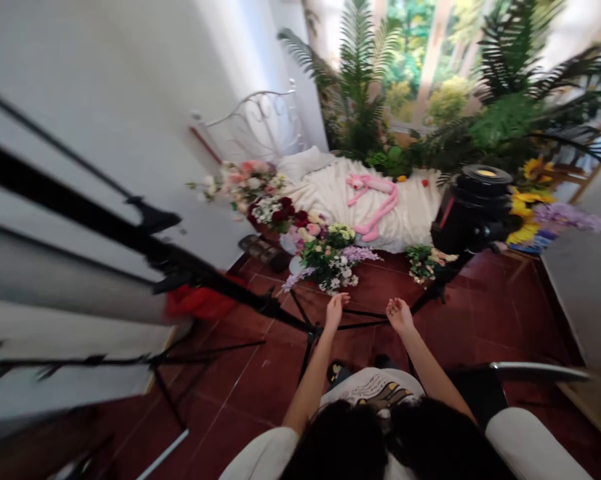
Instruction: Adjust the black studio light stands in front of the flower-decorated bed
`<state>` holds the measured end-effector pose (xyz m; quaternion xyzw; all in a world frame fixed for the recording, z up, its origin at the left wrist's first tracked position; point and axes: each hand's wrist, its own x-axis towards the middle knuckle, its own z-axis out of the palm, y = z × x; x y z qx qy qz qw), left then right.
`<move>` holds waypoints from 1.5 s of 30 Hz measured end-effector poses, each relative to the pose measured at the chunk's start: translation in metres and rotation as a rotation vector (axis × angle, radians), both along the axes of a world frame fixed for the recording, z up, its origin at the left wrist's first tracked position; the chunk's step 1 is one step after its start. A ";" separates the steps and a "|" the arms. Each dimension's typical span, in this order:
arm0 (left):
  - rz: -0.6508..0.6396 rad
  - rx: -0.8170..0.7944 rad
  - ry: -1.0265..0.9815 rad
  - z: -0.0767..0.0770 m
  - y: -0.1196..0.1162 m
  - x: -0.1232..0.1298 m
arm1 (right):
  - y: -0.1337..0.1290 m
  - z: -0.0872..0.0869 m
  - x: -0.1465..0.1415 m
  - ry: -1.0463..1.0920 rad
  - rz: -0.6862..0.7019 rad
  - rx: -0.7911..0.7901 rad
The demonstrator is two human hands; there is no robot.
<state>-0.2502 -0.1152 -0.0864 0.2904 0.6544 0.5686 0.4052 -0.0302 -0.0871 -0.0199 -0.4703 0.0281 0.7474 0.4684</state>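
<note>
My left hand (337, 309) is held out in front of me, its fingers loosely bent toward the right, with nothing visible in it. Level with it, my right hand (399, 315) is turned partly palm up, fingers slightly curled and apart, also holding nothing I can see. A gap separates the two hands. Just beyond my left hand is a bunch of artificial flowers (325, 257) in white, pink and purple. Past my right hand lies a smaller flower bunch (423, 263). A long-limbed pink plush toy (380, 197) rests on the white-draped bed (325, 180).
A black tripod pole (220, 280) slants across the left, near my left arm. At right stands a black studio light (470, 207) on a stand. Palm plants (357, 73) line the window. A chair with a metal armrest (535, 370) is beside my right arm, above red floor tiles (250, 387).
</note>
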 end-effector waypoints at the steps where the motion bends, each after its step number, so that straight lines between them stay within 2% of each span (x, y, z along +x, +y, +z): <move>1: 0.067 -0.008 0.063 0.000 -0.015 -0.022 | 0.003 0.002 -0.015 -0.008 0.072 0.026; 3: 0.163 -0.031 0.210 0.006 -0.046 -0.059 | 0.008 0.008 -0.047 -0.031 0.234 0.081; 5: 0.226 -0.099 0.352 0.016 -0.076 -0.085 | 0.012 0.016 -0.081 -0.062 0.417 0.133; 8: 0.344 -0.205 0.498 0.039 -0.112 -0.106 | 0.014 0.029 -0.136 -0.129 0.723 0.245; 10: 0.475 -0.218 0.533 0.054 -0.125 -0.112 | 0.012 0.038 -0.174 -0.168 0.926 0.364; 13: 0.654 -0.142 0.527 0.075 -0.129 -0.116 | 0.009 0.053 -0.230 -0.245 1.135 0.561; 16: 0.660 0.023 0.567 0.091 -0.122 -0.118 | 0.014 0.069 -0.281 -0.388 1.289 0.677; 19: 0.624 0.140 0.607 0.104 -0.111 -0.120 | 0.031 0.087 -0.320 -0.501 1.529 0.728; 23: 0.629 0.170 0.574 0.115 -0.098 -0.121 | 0.059 0.108 -0.345 -0.481 1.835 0.639; 26: 0.641 0.168 0.540 0.115 -0.095 -0.121 | 0.072 0.114 -0.350 -0.436 2.040 0.530; 30: 0.683 0.159 0.531 0.110 -0.095 -0.121 | 0.077 0.107 -0.351 -0.293 2.089 0.496; 38: 0.759 0.154 0.555 0.104 -0.089 -0.121 | 0.079 0.096 -0.353 -0.175 1.975 0.513; 42: 0.760 0.164 0.557 0.105 -0.088 -0.121 | 0.077 0.093 -0.348 -0.114 1.915 0.578; 45: 0.758 0.163 0.550 0.107 -0.088 -0.121 | 0.076 0.090 -0.343 -0.104 1.899 0.701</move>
